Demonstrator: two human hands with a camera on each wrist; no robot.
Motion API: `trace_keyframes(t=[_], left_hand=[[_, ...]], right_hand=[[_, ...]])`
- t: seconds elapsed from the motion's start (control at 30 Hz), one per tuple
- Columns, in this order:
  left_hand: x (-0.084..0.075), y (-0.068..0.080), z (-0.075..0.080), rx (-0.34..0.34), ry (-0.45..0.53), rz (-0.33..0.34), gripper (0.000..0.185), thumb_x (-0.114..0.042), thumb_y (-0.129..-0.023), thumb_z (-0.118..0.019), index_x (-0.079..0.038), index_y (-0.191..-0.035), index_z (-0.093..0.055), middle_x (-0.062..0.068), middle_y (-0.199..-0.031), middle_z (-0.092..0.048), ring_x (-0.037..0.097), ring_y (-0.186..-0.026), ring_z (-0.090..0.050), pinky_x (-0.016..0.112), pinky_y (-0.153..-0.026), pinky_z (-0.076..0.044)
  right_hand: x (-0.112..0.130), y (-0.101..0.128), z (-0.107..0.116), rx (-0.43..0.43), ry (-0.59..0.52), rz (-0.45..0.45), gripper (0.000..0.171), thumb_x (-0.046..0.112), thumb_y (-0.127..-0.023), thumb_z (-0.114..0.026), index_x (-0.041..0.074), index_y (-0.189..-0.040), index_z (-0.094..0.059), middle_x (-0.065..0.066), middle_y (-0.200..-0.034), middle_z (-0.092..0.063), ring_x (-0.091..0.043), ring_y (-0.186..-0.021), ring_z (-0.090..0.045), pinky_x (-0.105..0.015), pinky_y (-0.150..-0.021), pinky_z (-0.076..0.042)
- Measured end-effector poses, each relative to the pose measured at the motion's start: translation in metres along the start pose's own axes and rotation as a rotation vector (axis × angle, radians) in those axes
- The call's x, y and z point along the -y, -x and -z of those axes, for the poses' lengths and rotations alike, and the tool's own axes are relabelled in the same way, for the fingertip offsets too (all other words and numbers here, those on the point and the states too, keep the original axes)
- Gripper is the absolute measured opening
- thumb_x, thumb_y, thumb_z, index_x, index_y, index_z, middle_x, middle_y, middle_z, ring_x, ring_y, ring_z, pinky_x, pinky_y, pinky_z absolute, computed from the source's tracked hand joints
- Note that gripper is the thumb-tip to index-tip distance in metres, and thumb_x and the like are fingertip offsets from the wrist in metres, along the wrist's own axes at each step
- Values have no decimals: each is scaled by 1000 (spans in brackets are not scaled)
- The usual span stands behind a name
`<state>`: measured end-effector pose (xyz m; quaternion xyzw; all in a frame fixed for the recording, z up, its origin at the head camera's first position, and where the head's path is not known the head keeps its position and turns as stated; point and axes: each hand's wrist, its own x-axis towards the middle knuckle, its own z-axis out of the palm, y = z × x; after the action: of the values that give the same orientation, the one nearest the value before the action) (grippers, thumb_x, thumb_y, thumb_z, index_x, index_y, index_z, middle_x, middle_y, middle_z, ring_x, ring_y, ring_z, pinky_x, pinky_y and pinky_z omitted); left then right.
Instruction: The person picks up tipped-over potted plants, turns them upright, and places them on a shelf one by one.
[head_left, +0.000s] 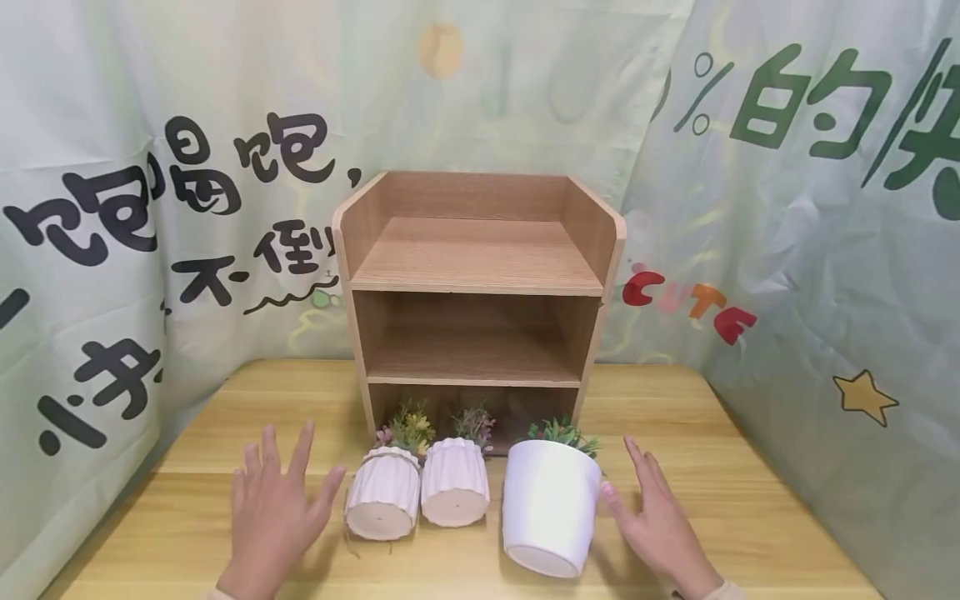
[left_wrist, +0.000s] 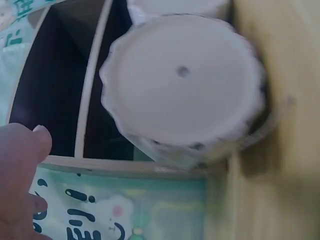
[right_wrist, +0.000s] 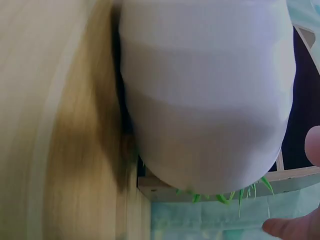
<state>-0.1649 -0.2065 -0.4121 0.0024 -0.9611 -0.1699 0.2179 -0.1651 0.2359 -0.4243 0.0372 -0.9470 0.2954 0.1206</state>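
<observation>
**Pots lying between two open hands**

Shelf first, from the head camera: a wooden shelf unit point(head_left: 477, 292) with three levels stands at the back of the wooden table point(head_left: 750, 467), against a printed cloth backdrop point(head_left: 787, 208). Three pots lie tipped on their sides right in front of its lowest opening, bottoms facing the camera, their small plants pointing into the shelf. The left ribbed pot point(head_left: 383, 493) and the middle ribbed pot point(head_left: 454, 482) touch each other; the big smooth pot point(head_left: 551, 507) lies just beside them. The left hand point(head_left: 273, 512) hovers with fingers spread, holding nothing, its thumb just short of the left ribbed pot. The right hand point(head_left: 660, 517) is also flat and open, its thumb at the big pot's rim.

Left wrist view: the left ribbed pot's round base point(left_wrist: 182, 80) with a small drain hole fills the frame, the shelf's dark opening behind it; a fingertip point(left_wrist: 25, 145) stays apart from it.

Right wrist view: the big smooth pot point(right_wrist: 205, 95) lies on the table, green leaves poking out by the shelf edge, fingertips point(right_wrist: 295, 227) near but not gripping.
</observation>
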Motion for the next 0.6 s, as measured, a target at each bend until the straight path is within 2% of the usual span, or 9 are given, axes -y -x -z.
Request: trace_keyframes(t=[0.1, 0.23, 0.3, 0.4, 0.5, 0.6], left_hand=[[-7, -16, 3, 46, 150, -4, 83, -53, -95, -48, -11, -156, -10, 38, -152, -4, 64, -130, -14, 75, -100, -15], [-14, -40, 8, 66, 340, -34, 88, -46, -95, -54, -6, -156, -5, 34, -154, -5, 63, -128, -23, 75, -96, -23], [-15, -52, 8, 42, 386, -59, 88, -42, -94, -57, -5, -155, -6, 32, -155, -9, 61, -129, -25, 73, -98, -24], [-17, -68, 10, 4, 423, -87, 89, -40, -93, -59, -5, -155, -6, 30, -155, -12, 56, -134, -21, 71, -102, -21], [-21, -87, 13, -12, 455, -87, 92, -43, -93, -60, -10, -156, -3, 26, -157, -11, 53, -136, -19, 70, -104, -19], [-26, -102, 18, -4, 479, -60, 95, -48, -92, -59, -15, -157, 1, 24, -158, -11, 55, -135, -20, 70, -103, -19]], right_hand=[[3, 2, 2, 58, -105, -21, 73, 42, -100, -45, 3, -154, -13, -38, -146, -26, -60, -124, -35, -73, -89, -35], [7, 2, -2, 177, -293, -110, 75, 41, -102, -42, -4, -152, -8, -41, -144, -27, -57, -126, -35, -64, -95, -38], [8, 2, -4, 225, -383, -166, 78, 41, -102, -43, -8, -150, -6, -41, -143, -26, -55, -128, -34, -61, -98, -37], [10, 1, -7, 279, -486, -249, 83, 43, -100, -45, -10, -149, -5, -41, -143, -29, -52, -129, -36, -59, -99, -38], [12, 0, -10, 301, -560, -292, 84, 43, -99, -46, -13, -147, -6, -41, -140, -34, -51, -126, -41, -59, -99, -39], [15, -1, -12, 315, -623, -310, 83, 41, -100, -46, -17, -145, -8, -42, -138, -35, -50, -124, -43, -56, -99, -39]])
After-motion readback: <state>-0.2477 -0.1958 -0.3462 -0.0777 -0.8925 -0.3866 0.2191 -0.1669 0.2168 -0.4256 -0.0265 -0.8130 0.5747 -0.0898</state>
